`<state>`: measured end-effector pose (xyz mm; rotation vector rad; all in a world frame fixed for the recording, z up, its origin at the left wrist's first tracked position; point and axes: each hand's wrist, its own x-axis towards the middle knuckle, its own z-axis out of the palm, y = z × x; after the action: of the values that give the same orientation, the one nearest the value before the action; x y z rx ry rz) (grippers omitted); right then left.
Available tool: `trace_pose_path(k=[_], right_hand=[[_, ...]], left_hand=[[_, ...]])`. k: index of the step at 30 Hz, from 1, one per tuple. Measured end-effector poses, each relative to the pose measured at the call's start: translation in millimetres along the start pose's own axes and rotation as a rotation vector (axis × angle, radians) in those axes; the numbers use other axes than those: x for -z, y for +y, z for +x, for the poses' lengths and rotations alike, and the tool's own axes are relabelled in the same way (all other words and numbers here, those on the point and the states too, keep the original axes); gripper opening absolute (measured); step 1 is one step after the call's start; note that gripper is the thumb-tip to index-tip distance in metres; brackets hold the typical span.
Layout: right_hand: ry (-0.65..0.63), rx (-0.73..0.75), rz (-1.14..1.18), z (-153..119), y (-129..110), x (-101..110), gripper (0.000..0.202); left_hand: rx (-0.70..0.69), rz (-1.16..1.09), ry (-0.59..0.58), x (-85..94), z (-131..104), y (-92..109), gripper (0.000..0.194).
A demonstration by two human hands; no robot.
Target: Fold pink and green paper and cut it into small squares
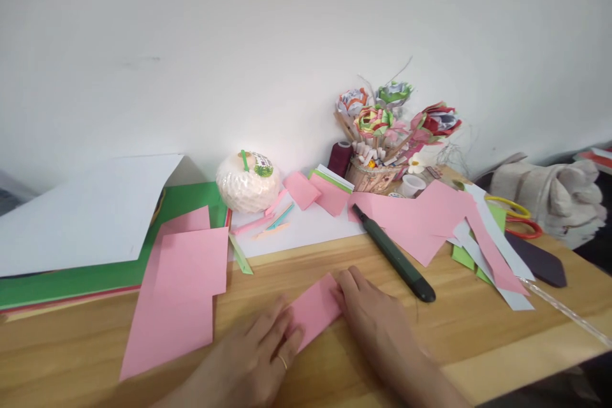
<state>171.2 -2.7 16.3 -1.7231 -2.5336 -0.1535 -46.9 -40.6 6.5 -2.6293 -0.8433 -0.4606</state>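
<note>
A small pink paper piece [315,311] lies slanted on the wooden table near its front, between my two hands. My left hand [258,350], with a ring on one finger, presses its bent fingers on the paper's lower left end. At the paper's upper right end, my right hand [377,325] has its fingers together on the edge; its fingertips are partly hidden. A dark green cutter [396,256] rests just beyond my right hand. To the left are larger pink sheets [186,287], one overlapping another.
White sheets [90,210] and green paper [191,197] lie at the left. Along the wall stand a netted white object [248,185], a thread spool [340,158] and a basket of paper flowers [375,175]. Pink scraps [421,217] and scissors [523,227] lie at the right.
</note>
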Motion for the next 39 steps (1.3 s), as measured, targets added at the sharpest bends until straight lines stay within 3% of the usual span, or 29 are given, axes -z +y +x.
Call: trace_pose_path(k=[4,7,10,14,16,23,26,35,39], right_hand=[[0.048,0.079,0.003,0.7,3.3,3.8,0.013],[0.226,0.222,0.022,-3.1,2.3,7.8,0.017],[0.385,0.402,0.039,-11.8,-8.2,6.7,0.029],[0.45,0.572,0.004,-26.7,-22.7,-3.0,0.048],[0.463,0.56,-0.036,-33.8,-21.4,-5.5,0.053],[0.377,0.454,-0.128,-51.8,6.2,4.6,0.04],[0.359,0.441,-0.138,-54.5,8.4,3.8,0.043],[0.32,0.375,-0.121,-59.6,15.0,0.6,0.046],[0.33,0.34,-0.101,-58.8,16.1,1.5,0.043]], left_hand=[[0.018,-0.013,0.09,-1.7,1.0,1.0,0.031],[0.015,-0.004,0.096,-5.8,-0.2,2.4,0.029],[-0.006,0.009,0.086,-9.9,-1.1,3.6,0.026],[-0.007,0.036,0.11,-10.9,0.0,5.4,0.025],[-0.017,0.048,0.084,-9.0,0.1,5.1,0.025],[-0.095,0.058,-0.054,2.2,-3.5,-2.5,0.026],[-0.079,0.055,-0.113,4.6,-4.7,0.0,0.035],[-0.028,0.002,-0.165,-10.8,-21.9,2.0,0.057],[-0.006,-0.012,-0.172,-12.8,-23.9,1.0,0.048]])
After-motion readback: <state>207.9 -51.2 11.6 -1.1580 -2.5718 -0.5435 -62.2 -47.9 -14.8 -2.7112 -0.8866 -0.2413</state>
